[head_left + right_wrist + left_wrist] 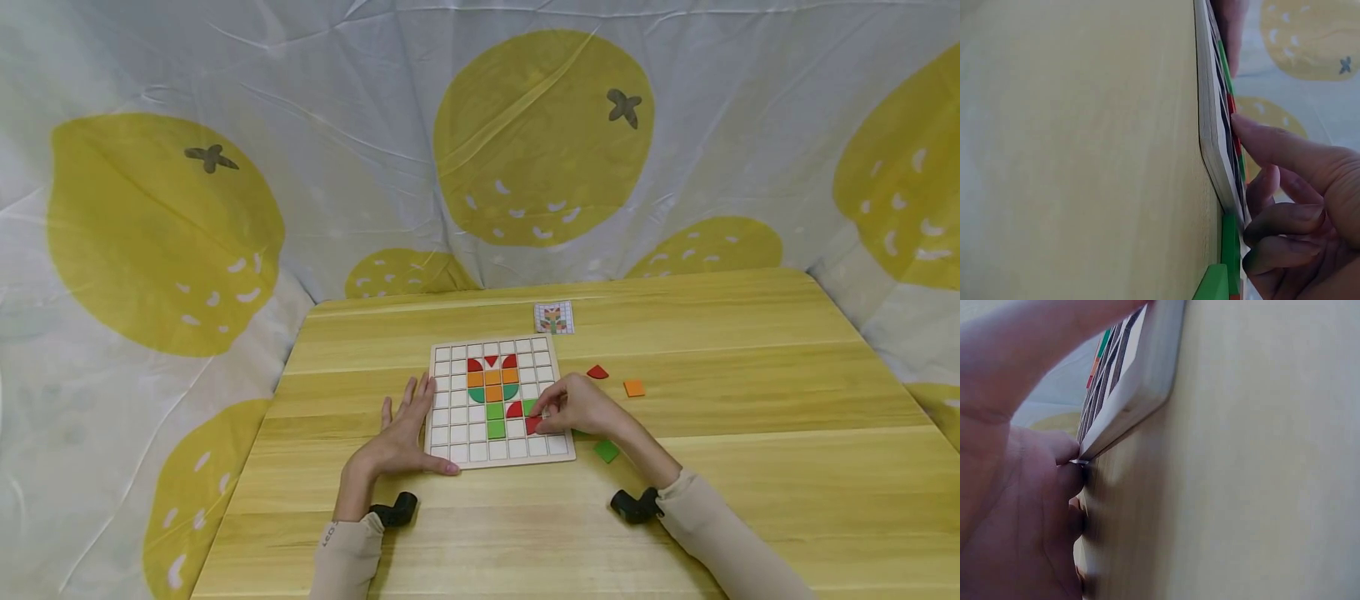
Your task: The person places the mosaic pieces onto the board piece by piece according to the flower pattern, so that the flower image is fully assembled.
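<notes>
A white-gridded wooden board (457,434) lies on the table, bearing red, orange and green flat pieces. My left hand (397,442) has its fingers spread along the board's left edge, its thumb at the near-left corner. Over the right part of the board, my right hand (567,406) has thumb and index finger at a red piece (532,425), pinching it in its square. The other fingers curl inward. A red quarter-circle (514,410) and a light green piece (529,407) sit beside it. Two green squares (496,419) form a column left of these.
A small printed pattern card (553,317) lies behind the board. To the right are a loose red quarter-circle (597,372), an orange square (634,388) and a green piece (607,451). A lemon-patterned cloth (352,208) hangs behind the wooden table (720,358).
</notes>
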The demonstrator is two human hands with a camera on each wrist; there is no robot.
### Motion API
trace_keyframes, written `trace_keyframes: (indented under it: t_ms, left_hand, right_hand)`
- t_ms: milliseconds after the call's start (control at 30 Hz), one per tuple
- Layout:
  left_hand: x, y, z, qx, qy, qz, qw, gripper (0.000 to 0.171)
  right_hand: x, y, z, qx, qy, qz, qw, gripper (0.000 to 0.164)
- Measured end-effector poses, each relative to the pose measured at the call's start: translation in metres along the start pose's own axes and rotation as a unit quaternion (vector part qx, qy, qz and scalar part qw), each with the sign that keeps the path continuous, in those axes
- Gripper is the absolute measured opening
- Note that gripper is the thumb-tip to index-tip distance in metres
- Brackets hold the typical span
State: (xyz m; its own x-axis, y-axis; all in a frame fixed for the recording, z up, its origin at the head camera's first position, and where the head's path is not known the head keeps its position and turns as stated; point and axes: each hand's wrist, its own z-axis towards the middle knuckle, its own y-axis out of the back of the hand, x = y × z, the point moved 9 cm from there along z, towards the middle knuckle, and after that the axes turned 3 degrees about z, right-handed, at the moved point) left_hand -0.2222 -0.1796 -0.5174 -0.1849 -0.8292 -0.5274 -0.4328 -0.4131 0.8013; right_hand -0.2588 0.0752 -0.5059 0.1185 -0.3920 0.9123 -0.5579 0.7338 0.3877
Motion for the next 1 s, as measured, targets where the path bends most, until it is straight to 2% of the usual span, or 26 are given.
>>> trace_keyframes:
  t_ms: [300, 400, 500, 700, 833, 1000]
  left_hand:
    - [-0.001, 0.001, 0.0, -0.006, -0.006, -0.011, 0.9999, 0.148]
    - [-0.002, 0.001, 0.0, -0.008, -0.008, -0.016, 0.9998, 0.147]
    - [-0.003, 0.001, 0.0, -0.007, -0.01, -0.018, 0.9998, 0.147]
    - [-0.003, 0.001, 0.001, -0.007, -0.01, -0.016, 0.9998, 0.147]
    - [-0.002, 0.001, 0.001, -0.007, -0.01, -0.016, 0.9998, 0.147]
    - [-0.003, 0.001, 0.0, -0.008, -0.011, -0.017, 0.9998, 0.147]
  right_hand:
    - [-0.001, -0.002, -0.001, 0.003, 0.001, 0.011, 1.0, 0.011]
    - [-0.003, 0.006, -0.003, -0.002, -0.009, 0.01, 1.0, 0.011]
    - [-0.005, 0.025, -0.008, -0.024, -0.021, -0.004, 0.999, 0.012]
    - [-0.012, 0.077, -0.025, -0.07, -0.026, -0.027, 0.997, 0.02]
    - [-0.023, 0.101, -0.036, -0.069, -0.029, -0.033, 0.997, 0.027]
    - [-0.037, 0.122, -0.048, -0.062, -0.036, -0.026, 0.997, 0.036]
